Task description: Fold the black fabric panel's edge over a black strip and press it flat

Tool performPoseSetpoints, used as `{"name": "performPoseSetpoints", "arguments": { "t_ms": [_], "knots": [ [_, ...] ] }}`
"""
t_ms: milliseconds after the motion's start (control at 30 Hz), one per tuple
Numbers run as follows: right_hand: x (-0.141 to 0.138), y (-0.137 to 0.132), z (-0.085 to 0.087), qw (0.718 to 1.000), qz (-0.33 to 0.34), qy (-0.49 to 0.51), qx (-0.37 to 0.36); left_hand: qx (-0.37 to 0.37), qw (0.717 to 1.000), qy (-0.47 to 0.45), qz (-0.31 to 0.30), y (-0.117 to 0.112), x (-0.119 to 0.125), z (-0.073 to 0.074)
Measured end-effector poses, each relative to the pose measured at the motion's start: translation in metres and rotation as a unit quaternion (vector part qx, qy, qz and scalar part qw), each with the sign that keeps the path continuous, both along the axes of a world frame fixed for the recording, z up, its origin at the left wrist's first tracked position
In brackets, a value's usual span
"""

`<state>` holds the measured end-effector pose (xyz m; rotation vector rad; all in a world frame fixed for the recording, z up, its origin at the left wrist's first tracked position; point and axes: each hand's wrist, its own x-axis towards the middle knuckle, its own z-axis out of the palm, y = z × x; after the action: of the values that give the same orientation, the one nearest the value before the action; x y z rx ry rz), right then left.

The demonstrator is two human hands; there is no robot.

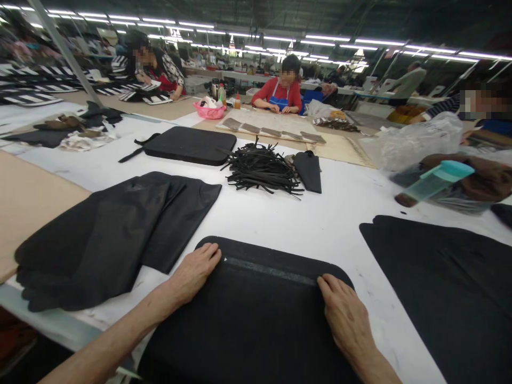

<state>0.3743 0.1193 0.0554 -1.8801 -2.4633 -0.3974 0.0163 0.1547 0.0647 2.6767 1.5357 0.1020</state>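
Note:
A black padded panel (256, 320) with rounded corners lies flat on the white table (304, 218) right in front of me. A pale strip (272, 271) runs across its upper part. My left hand (196, 272) rests flat on the panel's upper left corner, fingers stretched out. My right hand (344, 312) lies flat on the upper right part, fingers together and extended. Neither hand holds anything.
A stack of black fabric pieces (116, 234) lies to the left, another black piece (444, 288) to the right. Further off are a heap of black straps (262, 170), a second black panel (190, 145), a teal-capped bottle (438, 180) and plastic bags. People work at the far tables.

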Motion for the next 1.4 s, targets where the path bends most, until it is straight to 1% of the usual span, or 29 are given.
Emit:
{"name": "performPoseSetpoints", "arguments": {
  "t_ms": [67, 100, 133, 167, 200, 233, 267, 333, 367, 400, 467, 567, 700, 800, 867, 933, 1000, 1067, 1167, 1267, 1333, 1400],
  "knots": [
    [-0.007, 0.003, 0.007, 0.999, -0.044, 0.016, -0.007, 0.025, 0.998, 0.011, 0.054, 0.000, -0.015, 0.000],
    [-0.012, 0.005, 0.011, 0.998, -0.063, 0.023, -0.006, 0.042, 0.996, 0.017, 0.082, 0.000, -0.019, 0.000],
    [-0.019, 0.008, 0.016, 0.997, -0.074, 0.029, -0.003, 0.057, 0.993, 0.018, 0.105, -0.002, -0.019, 0.002],
    [-0.028, 0.013, 0.020, 0.997, -0.076, 0.035, -0.001, 0.067, 0.991, 0.007, 0.114, -0.003, -0.015, 0.004],
    [-0.039, 0.018, 0.024, 0.997, -0.066, 0.043, -0.002, 0.068, 0.992, -0.016, 0.101, -0.006, -0.008, 0.006],
    [-0.051, 0.024, 0.027, 0.997, -0.052, 0.054, -0.008, 0.059, 0.995, -0.048, 0.064, -0.009, 0.003, 0.007],
    [-0.063, 0.031, 0.028, 0.997, -0.033, 0.066, -0.018, 0.045, 0.995, -0.083, 0.007, -0.013, 0.016, 0.008],
    [-0.086, 0.044, 0.029, 0.996, 0.000, 0.085, -0.039, 0.011, 0.983, -0.135, -0.121, -0.021, 0.042, 0.006],
    [-0.094, 0.051, 0.028, 0.995, 0.010, 0.091, -0.048, 0.001, 0.975, -0.148, -0.168, -0.024, 0.054, 0.003],
    [-0.100, 0.058, 0.026, 0.994, 0.015, 0.097, -0.056, -0.007, 0.968, -0.153, -0.199, -0.026, 0.064, 0.000],
    [-0.105, 0.069, 0.023, 0.992, 0.019, 0.106, -0.072, -0.013, 0.961, -0.154, -0.229, -0.028, 0.076, -0.006],
    [-0.097, 0.080, 0.021, 0.986, 0.029, 0.126, -0.107, -0.004, 0.958, -0.147, -0.246, -0.026, 0.078, -0.014],
    [-0.079, 0.083, 0.027, 0.975, 0.059, 0.153, -0.148, 0.005, 0.960, -0.136, -0.243, -0.024, 0.073, -0.018],
    [-0.071, 0.076, 0.035, 0.974, 0.081, 0.155, -0.142, 0.009, 0.964, -0.137, -0.229, -0.024, 0.074, -0.021],
    [-0.069, 0.069, 0.040, 0.982, 0.072, 0.147, -0.099, 0.011, 0.965, -0.138, -0.222, -0.025, 0.075, -0.022],
    [-0.069, 0.062, 0.047, 0.990, 0.044, 0.134, -0.022, 0.006, 0.966, -0.139, -0.216, -0.025, 0.076, -0.022],
    [-0.069, 0.057, 0.057, 0.991, 0.026, 0.120, 0.058, -0.008, 0.968, -0.140, -0.209, -0.025, 0.075, -0.022],
    [-0.067, 0.053, 0.068, 0.988, 0.039, 0.100, 0.109, -0.030, 0.968, -0.146, -0.202, -0.026, 0.072, -0.023],
    [-0.065, 0.050, 0.082, 0.985, 0.083, 0.068, 0.138, -0.058, 0.962, -0.193, -0.182, -0.026, 0.069, -0.022],
    [-0.065, 0.046, 0.090, 0.982, 0.113, 0.046, 0.145, -0.052, 0.948, -0.287, -0.129, -0.024, 0.076, -0.013],
    [-0.068, 0.043, 0.093, 0.982, 0.127, 0.036, 0.138, -0.050, 0.938, -0.324, -0.112, -0.019, 0.090, -0.002],
    [-0.070, 0.039, 0.095, 0.982, 0.140, 0.028, 0.127, -0.076, 0.932, -0.336, -0.110, -0.011, 0.109, 0.010]
  ]
}}
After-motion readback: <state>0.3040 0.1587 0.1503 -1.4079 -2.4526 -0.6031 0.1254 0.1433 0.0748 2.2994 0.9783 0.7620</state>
